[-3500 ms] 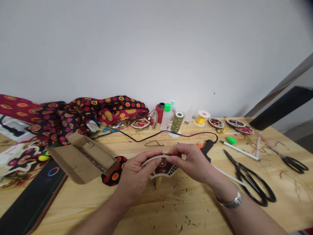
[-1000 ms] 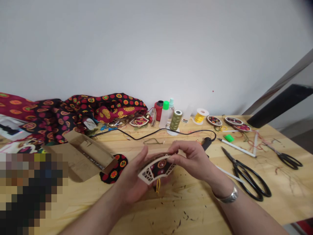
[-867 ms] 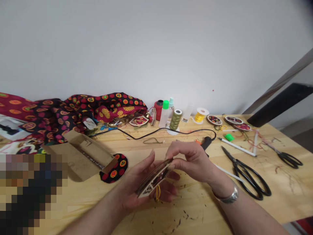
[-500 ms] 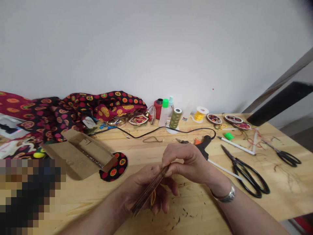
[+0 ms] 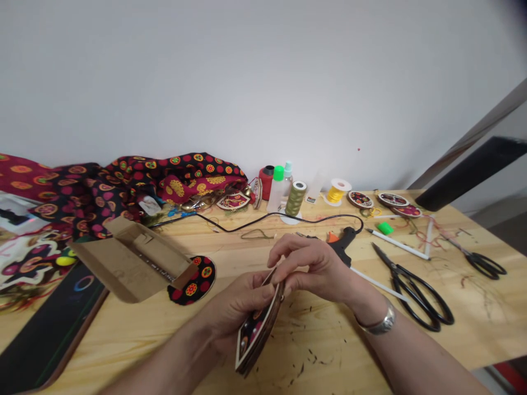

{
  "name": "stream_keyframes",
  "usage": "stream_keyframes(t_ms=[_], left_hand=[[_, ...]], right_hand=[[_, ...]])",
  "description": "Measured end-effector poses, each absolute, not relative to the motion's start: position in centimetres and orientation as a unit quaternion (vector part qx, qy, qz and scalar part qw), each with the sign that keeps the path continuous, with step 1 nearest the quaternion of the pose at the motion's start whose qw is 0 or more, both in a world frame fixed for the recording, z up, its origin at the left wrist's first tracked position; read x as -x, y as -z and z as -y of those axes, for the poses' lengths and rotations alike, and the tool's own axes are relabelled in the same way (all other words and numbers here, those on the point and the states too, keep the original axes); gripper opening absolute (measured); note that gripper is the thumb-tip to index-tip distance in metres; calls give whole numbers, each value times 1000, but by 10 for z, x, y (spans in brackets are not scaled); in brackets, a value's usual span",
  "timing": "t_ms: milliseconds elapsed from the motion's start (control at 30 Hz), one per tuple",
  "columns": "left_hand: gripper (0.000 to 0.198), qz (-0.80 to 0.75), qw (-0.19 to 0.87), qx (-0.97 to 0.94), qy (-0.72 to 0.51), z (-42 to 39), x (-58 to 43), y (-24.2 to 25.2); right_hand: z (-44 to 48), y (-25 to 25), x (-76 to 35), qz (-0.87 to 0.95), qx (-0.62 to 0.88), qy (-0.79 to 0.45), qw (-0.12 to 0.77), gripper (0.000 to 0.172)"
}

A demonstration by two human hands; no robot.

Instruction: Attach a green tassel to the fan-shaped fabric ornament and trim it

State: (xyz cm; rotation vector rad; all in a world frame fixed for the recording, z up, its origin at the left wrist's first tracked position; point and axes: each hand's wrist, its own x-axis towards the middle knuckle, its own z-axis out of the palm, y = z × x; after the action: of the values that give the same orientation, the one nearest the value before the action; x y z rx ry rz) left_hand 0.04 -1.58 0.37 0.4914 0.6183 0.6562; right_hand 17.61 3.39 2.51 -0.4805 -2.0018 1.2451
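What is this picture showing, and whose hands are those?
A person wears a camera on the head, so you see what they see. The left hand and right hand both hold a fan-shaped ornament, tilted nearly on edge. They work over a wooden table. On it lie black scissors, a glue gun, an open cardboard box, thread spools and dotted red cloth.

The 1 head-worn camera looks forward and down, close over the wooden table, facing the wall.
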Motion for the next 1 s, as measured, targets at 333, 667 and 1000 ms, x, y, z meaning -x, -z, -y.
stream_keyframes(t_ms=[333, 667, 1000], left_hand=[[33, -421, 696, -246, -527, 6, -1, -11], [30, -509, 551, -311, -583, 6, -1, -4], [30, -499, 558, -319, -582, 6, -2, -3]], right_hand=[[-33, -19, -166, 675, 386, -504, 375, 25], [-20, -21, -151, 627, 413, -564, 344, 19], [-20, -20, -153, 651, 432, -525, 338, 17]])
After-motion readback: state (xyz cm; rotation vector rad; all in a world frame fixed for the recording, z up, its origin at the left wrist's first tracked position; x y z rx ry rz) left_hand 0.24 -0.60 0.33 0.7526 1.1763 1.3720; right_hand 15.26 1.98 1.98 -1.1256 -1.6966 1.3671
